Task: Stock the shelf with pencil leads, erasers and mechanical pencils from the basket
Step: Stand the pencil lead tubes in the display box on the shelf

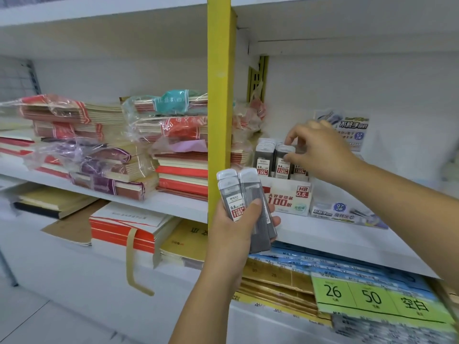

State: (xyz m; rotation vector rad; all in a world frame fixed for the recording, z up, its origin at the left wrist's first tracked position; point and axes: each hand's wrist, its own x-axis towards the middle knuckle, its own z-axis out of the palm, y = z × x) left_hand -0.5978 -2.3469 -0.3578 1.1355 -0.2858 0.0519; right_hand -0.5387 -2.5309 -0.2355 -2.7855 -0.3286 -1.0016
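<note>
My left hand (234,228) is raised in front of the shelf and grips a bundle of grey pencil lead cases (250,204), upright, labels facing me. My right hand (316,151) reaches over the white and red display box (289,194) on the white shelf (335,237). Its thumb and fingers pinch the top of one lead case (282,160) standing in the box. More lead cases (264,155) stand in the box to the left of it. No basket, erasers or mechanical pencils are in view.
A yellow upright post (219,95) divides the shelving. Left of it lie stacks of wrapped notebooks (129,150). A flat lead package (347,213) lies right of the box, a printed card (347,127) behind it. Below are blue and green paper packs (372,296).
</note>
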